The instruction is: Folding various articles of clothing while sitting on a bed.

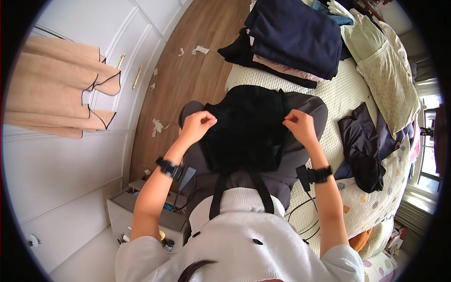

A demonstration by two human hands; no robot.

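Note:
Across my lap lies a black garment (246,127), spread fairly flat; its dark folds hide what kind it is. My left hand (199,126) pinches its left side near the upper corner, thumb and fingers pressed together. On the opposite side my right hand (301,125) grips the edge in the same way, at about the same height. The garment's lower end reaches close to my waist, over my dark grey trousers (307,105).
A stack of folded dark clothes (296,37) sits on the bed (263,77) ahead. Dark crumpled clothing (364,145) and a pale green patterned cloth (383,80) lie at right. Left are a beige garment (56,89) on white cabinets, a grey bedside drawer unit (117,211) and paper scraps (157,127) on the floor.

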